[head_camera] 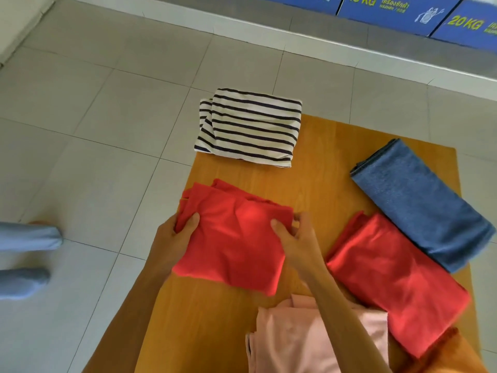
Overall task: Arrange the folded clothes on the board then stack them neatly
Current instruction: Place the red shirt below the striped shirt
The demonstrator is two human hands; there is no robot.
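Left hand (pixel 177 235) and right hand (pixel 295 238) each pinch a side of a folded red garment (pixel 234 238) over an orange board (pixel 322 157) — striped shirt (pixel 250 127), blue towel (pixel 419 203) nearby.

I'm in a laundromat: far right stand blue panels (pixel 398 9) marked 13 KG and 20 KG, with pale tiled floor (pixel 107 117) all around.

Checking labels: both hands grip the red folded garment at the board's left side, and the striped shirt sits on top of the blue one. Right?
Not quite. In the head view the striped shirt lies alone at the board's far left corner, apart from the blue one on the right. Left hand and right hand do grip the red folded garment.
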